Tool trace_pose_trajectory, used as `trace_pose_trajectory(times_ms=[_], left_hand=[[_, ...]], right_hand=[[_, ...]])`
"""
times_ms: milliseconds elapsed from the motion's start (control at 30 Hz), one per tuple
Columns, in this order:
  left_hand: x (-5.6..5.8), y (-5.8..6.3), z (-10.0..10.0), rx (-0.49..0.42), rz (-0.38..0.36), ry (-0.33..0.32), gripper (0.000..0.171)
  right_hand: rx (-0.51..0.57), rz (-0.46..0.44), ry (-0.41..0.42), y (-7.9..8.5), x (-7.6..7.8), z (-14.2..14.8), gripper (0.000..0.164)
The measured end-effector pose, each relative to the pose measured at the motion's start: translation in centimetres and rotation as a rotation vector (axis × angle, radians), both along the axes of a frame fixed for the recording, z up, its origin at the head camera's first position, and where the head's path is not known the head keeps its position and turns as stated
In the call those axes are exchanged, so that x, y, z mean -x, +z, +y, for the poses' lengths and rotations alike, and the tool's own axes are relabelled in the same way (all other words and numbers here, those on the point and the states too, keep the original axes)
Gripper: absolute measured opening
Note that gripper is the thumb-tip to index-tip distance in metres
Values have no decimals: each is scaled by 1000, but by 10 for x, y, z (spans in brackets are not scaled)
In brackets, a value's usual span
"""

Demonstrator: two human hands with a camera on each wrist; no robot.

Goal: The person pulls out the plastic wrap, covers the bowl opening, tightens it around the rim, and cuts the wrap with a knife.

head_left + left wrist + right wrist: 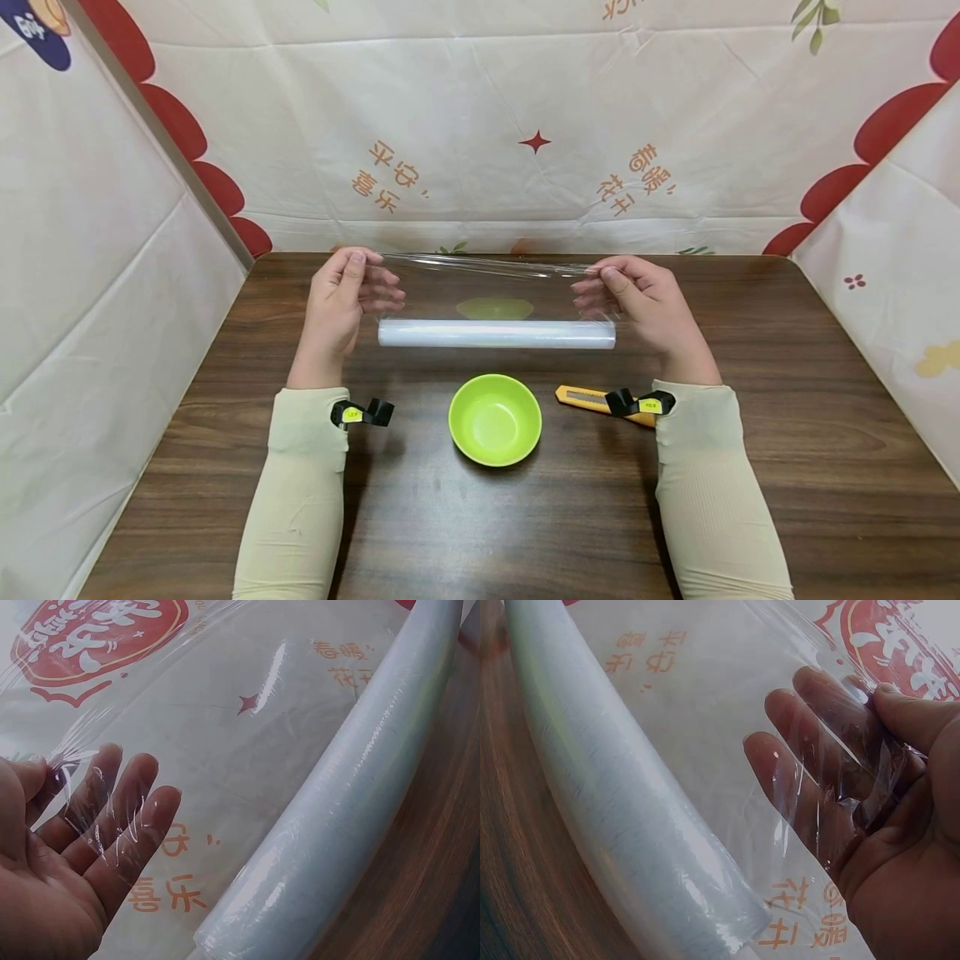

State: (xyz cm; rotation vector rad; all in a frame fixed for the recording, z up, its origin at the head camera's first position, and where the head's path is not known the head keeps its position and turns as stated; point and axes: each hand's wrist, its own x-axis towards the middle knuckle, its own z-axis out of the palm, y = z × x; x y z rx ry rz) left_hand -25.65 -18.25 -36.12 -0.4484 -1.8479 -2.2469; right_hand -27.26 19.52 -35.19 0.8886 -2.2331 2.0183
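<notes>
A roll of cling film (497,334) lies crosswise on the table, with a clear sheet of film (480,287) drawn up from it. My left hand (347,296) pinches one corner of the sheet's free edge between thumb and forefinger; the other fingers spread behind the film. At the opposite corner my right hand (637,300) pinches the edge the same way. In the left wrist view the roll (330,802) slants beside the left hand (67,847). The right wrist view has the roll (622,787) left of the right hand (870,787).
A green bowl (495,420) stands on the wooden table (480,533), nearer to me than the roll. Right of it lies a yellow utility knife (583,398), partly hidden by the right wrist strap. A printed white cloth (480,125) hangs behind the table.
</notes>
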Motion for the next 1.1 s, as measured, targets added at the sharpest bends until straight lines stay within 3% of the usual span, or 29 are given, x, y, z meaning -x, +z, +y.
trace_pose_trajectory(times_ms=[300, 700, 1100], left_hand=[[1, 1, -1, -13, 27, -9, 26], [0, 2, -2, -7, 33, -8, 28], [-1, 3, -3, -16, 43, -20, 26]], right_hand=[[-6, -5, -2, -6, 4, 2, 28], [-40, -5, -19, 4, -4, -2, 28], [-45, -12, -22, -4, 3, 2, 29]])
